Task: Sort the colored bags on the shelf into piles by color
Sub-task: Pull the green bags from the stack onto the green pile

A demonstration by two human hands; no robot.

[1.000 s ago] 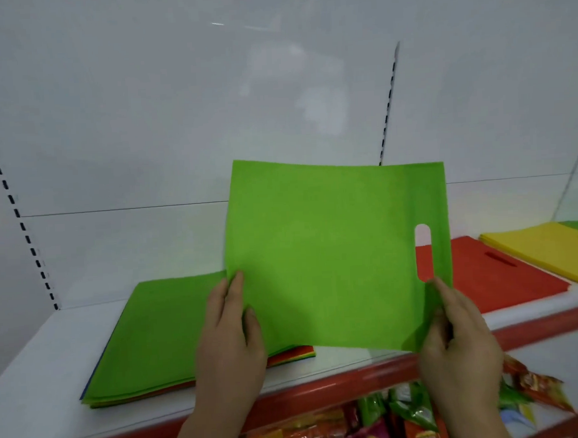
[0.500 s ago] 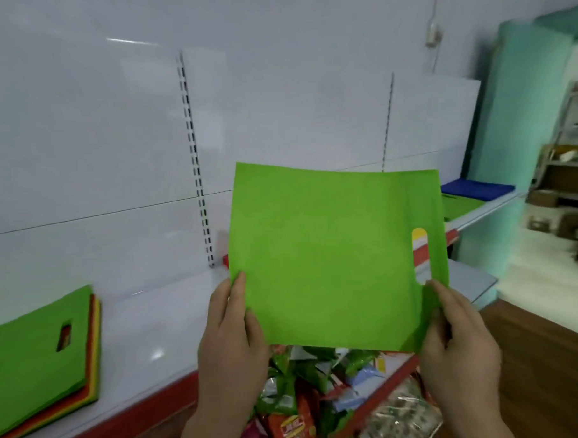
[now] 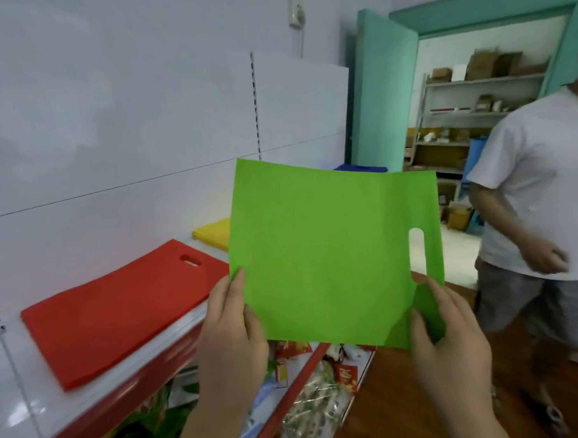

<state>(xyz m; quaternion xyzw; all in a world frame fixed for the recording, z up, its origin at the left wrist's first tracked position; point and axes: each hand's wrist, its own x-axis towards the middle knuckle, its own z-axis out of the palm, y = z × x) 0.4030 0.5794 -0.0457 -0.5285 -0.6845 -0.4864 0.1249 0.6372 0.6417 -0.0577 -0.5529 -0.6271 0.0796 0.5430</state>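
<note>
So the green bag (image 3: 328, 250) is up in the middle of the frame, held flat and upright in the air in front of the shelf (image 3: 20, 396), handle slot on its right side. My left hand (image 3: 233, 334) pinches its lower left edge, fingers (image 3: 237, 287) lying up along the front. My right hand (image 3: 448, 341) has the lower right corner, fingers curled round it just under the slot, and the corner's folded over a bit there.

Lower left of the frame, the red pile (image 3: 119, 309) lies flat on the white shelf. Behind it, further along, the yellow pile (image 3: 212, 233) pokes out past the green bag's left edge, and a bit of blue pile (image 3: 361, 168) shows just above its top edge.

Snack packets (image 3: 315, 399) sit on the lower shelf. On the right, a person in a white shirt (image 3: 538, 188) stands on the wooden floor by the teal doorway (image 3: 384, 88).
</note>
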